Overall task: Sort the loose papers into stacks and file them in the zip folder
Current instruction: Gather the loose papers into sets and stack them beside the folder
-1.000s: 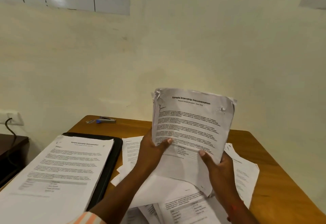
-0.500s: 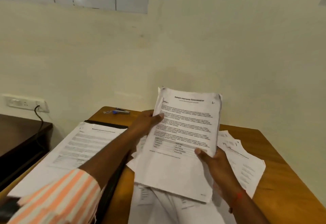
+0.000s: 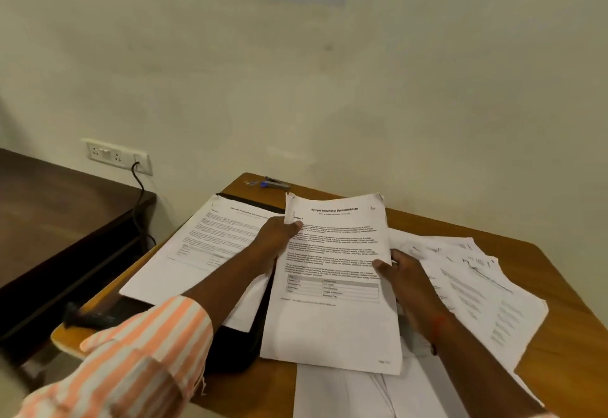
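Note:
A bundle of printed sheets (image 3: 332, 286) headed "Sample Internship Documentation" is held low over the wooden table (image 3: 559, 335). My left hand (image 3: 278, 236) grips its upper left edge, thumb on top. At the bundle's right edge, my right hand (image 3: 399, 272) holds it with the thumb on the page. To the left, a sorted stack of papers (image 3: 210, 246) lies on a black zip folder (image 3: 237, 348). Loose papers (image 3: 477, 289) are spread out to the right and below the bundle.
A blue stapler (image 3: 274, 183) sits at the table's far edge by the wall. A dark wooden side table (image 3: 49, 220) stands to the left, under a wall socket (image 3: 115, 156) with a black cable plugged in.
The bundle has come down from nearly upright to low and flat over the table. My left hand has slid up to its top left corner. The view has tilted downward.

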Motion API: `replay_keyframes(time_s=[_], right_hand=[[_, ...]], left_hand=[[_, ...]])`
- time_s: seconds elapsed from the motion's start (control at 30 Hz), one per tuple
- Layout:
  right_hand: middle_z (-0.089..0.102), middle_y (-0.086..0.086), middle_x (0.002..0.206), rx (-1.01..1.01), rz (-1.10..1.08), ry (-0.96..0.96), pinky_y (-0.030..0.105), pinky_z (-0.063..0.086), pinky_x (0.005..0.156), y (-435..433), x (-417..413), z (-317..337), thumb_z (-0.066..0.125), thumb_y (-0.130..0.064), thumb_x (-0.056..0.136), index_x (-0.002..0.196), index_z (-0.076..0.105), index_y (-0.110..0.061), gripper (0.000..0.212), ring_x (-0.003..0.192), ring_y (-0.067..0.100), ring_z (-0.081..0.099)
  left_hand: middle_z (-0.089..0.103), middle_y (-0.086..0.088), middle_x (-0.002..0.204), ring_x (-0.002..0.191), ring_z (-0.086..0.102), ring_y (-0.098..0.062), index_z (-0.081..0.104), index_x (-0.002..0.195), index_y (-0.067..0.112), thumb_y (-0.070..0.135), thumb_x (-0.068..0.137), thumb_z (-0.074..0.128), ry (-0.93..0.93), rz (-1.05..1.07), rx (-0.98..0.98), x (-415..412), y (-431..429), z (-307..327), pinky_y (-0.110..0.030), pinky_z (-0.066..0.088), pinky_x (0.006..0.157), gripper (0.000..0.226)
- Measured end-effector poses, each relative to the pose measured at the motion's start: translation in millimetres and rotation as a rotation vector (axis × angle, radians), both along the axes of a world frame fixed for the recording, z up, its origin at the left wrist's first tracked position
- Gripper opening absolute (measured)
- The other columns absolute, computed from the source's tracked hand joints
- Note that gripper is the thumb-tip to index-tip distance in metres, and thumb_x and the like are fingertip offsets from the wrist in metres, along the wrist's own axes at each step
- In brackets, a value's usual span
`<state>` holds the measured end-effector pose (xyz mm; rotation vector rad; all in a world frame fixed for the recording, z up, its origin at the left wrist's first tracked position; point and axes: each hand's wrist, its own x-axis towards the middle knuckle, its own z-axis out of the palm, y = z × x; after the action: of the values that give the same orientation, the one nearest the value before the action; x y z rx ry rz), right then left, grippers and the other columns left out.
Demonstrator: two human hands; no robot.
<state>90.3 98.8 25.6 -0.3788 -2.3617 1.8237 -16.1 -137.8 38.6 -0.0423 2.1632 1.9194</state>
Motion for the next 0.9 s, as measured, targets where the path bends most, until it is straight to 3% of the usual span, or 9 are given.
replay_keyframes(time_s=[0.2, 0.33, 0.47, 0.57, 0.73, 0.9], right_hand=[[0.075, 0.002, 0.114, -0.098, 0.067, -0.128, 0.054, 0.054, 0.096, 4, -17, -14, 0.059, -0.015, 0.101, 0.121, 0.068, -0.013, 0.022, 0.105, 0.029, 0.072], [0.076, 0.007, 0.099, 0.279, -0.036, -0.181, 0.054, 0.057, 0.090, 10, -47, -8, 0.070, -0.024, 0.092, 0.098, 0.070, -0.011, 0.015, 0.094, 0.033, 0.072], [0.064, 0.007, 0.112, 0.710, -0.105, -0.034, 0.034, 0.048, 0.087, -4, -92, 9, 0.066, -0.029, 0.092, 0.117, 0.059, -0.012, 0.031, 0.105, 0.027, 0.062], [0.062, 0.012, 0.103, 0.938, -0.016, 0.120, 0.033, 0.042, 0.076, -19, -142, 12, 0.059, -0.022, 0.094, 0.109, 0.055, -0.006, 0.022, 0.096, 0.031, 0.059], [0.060, 0.014, 0.103, 1.109, 0.183, 0.136, 0.033, 0.042, 0.073, -58, -238, 4, 0.055, -0.020, 0.091, 0.107, 0.055, -0.008, 0.020, 0.094, 0.031, 0.058], [0.059, 0.017, 0.118, 1.212, 0.277, 0.061, 0.040, 0.049, 0.088, -101, -322, -13, 0.053, -0.025, 0.097, 0.119, 0.055, -0.008, 0.028, 0.106, 0.033, 0.058]], left_hand=[[0.074, -0.003, 0.100, 0.088, 0.072, -0.020, 0.066, 0.106, 0.019, 0.026, 0.104, 0.056, 0.053, 0.046, -0.003, -19, -11, -13, -0.037, 0.060, 0.075, 0.012], [0.070, -0.002, 0.104, 0.094, 0.067, -0.018, 0.065, 0.113, 0.013, 0.030, 0.105, 0.051, 0.252, 0.082, -0.203, -18, -5, -35, -0.031, 0.055, 0.077, 0.024], [0.063, 0.004, 0.092, 0.083, 0.061, -0.010, 0.060, 0.103, 0.016, 0.029, 0.105, 0.051, 0.357, 0.140, -0.268, -17, -1, -42, -0.021, 0.044, 0.064, 0.016], [0.061, 0.009, 0.089, 0.078, 0.059, -0.003, 0.058, 0.104, 0.020, 0.028, 0.106, 0.051, 0.341, 0.167, -0.227, -19, -3, -42, -0.017, 0.040, 0.059, 0.011], [0.067, 0.007, 0.091, 0.084, 0.066, -0.011, 0.063, 0.107, 0.019, 0.028, 0.105, 0.052, 0.251, 0.189, -0.105, -30, -5, -47, -0.023, 0.051, 0.067, 0.014], [0.067, 0.004, 0.109, 0.100, 0.067, -0.016, 0.060, 0.116, 0.019, 0.036, 0.105, 0.050, 0.203, 0.233, -0.183, -38, -5, -50, -0.028, 0.055, 0.077, 0.023]])
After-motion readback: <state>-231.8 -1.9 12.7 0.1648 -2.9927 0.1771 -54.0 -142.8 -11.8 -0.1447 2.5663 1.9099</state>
